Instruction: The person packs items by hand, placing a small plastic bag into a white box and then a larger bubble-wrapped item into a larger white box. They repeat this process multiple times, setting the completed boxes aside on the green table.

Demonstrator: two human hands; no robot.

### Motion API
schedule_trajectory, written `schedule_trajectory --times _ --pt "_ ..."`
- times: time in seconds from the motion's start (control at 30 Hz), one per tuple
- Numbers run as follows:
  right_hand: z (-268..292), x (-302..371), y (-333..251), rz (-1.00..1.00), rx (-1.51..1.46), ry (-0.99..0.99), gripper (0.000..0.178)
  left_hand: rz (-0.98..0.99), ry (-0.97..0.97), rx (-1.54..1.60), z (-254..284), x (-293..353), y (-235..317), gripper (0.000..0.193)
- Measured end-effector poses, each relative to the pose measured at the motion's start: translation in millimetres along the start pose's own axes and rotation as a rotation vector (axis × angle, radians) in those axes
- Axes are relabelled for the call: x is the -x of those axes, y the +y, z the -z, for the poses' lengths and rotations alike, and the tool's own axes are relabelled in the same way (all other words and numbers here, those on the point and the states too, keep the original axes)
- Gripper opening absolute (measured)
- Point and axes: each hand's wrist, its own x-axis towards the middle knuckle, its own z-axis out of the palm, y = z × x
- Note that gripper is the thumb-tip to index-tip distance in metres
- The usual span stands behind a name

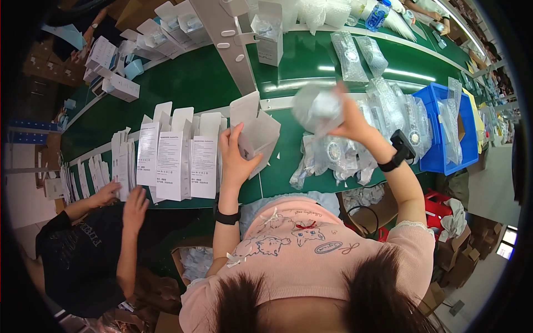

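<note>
My left hand (236, 158) grips a white carton box (266, 136) whose top flap stands up and whose mouth faces up. To the right of it, raised over the bench, my right hand (353, 121) is closed on a bubble-wrapped item (317, 110). That item is smeared by motion, and what lies inside the wrap cannot be made out. Below my right hand lie several more bubble-wrapped pieces (336, 152). Upright white printed boxes (176, 164) with raised flaps stand in a row left of my left hand.
A blue plastic bin (477, 141) holds wrapped pieces at the right. A grey metal post (230, 50) rises from the green bench (300, 66). A co-worker's hands (133, 205) touch flat cartons at the left. Further back stand an open box (270, 47) and a blue-labelled bottle (378, 15).
</note>
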Motion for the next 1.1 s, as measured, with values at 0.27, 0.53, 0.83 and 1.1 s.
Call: schedule_trajectory --times 0.27,0.53,0.83,1.1 --pt "-43 -54 -64 -0.223 -0.689 0.802 0.088 -0.027 0.078 0.187 -36 8 -10 0.084" --pt "-65 -41 -77 0.084 0.163 0.399 0.057 -0.276 0.234 0.115 -50 -4 -5 0.079" --pt "-109 15 41 -0.253 0.503 -0.288 0.028 -0.219 0.264 0.160 -51 8 -45 0.081" --pt "-126 14 57 -0.263 0.764 -0.815 0.023 -0.010 0.284 -0.007 -15 5 -6 0.047"
